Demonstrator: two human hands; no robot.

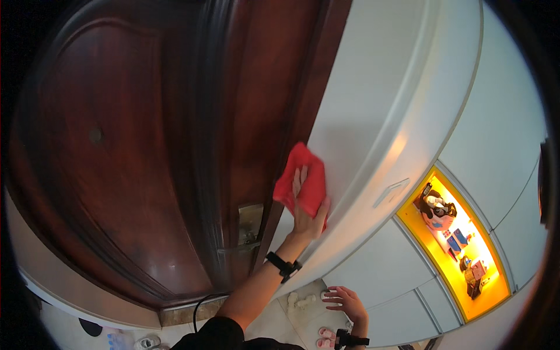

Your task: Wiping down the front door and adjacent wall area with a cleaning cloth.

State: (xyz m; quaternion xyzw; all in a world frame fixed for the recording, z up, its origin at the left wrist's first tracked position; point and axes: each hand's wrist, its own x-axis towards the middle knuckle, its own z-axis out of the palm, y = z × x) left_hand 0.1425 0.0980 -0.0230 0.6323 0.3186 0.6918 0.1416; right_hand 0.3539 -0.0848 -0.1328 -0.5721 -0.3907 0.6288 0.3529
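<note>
A red cloth (pixel 310 179) is in my left hand (pixel 306 221), bunched over and around the fingers. Part of the fingers shows through a fold in it. The hand presses the cloth towards the white door casing, right beside the edge of the dark brown wooden door (pixel 262 87). Below and left of the cloth are the door's metal lock plate (pixel 250 223) and lever handle (pixel 240 249). My right hand (pixel 343 302) hangs low at the right, empty, its fingers spread and pointing left. Each wrist wears a black strap.
A wall switch (pixel 390 192) sits right of the casing. Beyond it, white cabinets (pixel 389 258) frame a lit yellow niche (pixel 411 223) holding a bag and small items. Pink shoes (pixel 326 337), pale slippers (pixel 302 300) and sneakers (pixel 147 342) lie on the tiled floor. A black cable (pixel 199 306) runs near the threshold.
</note>
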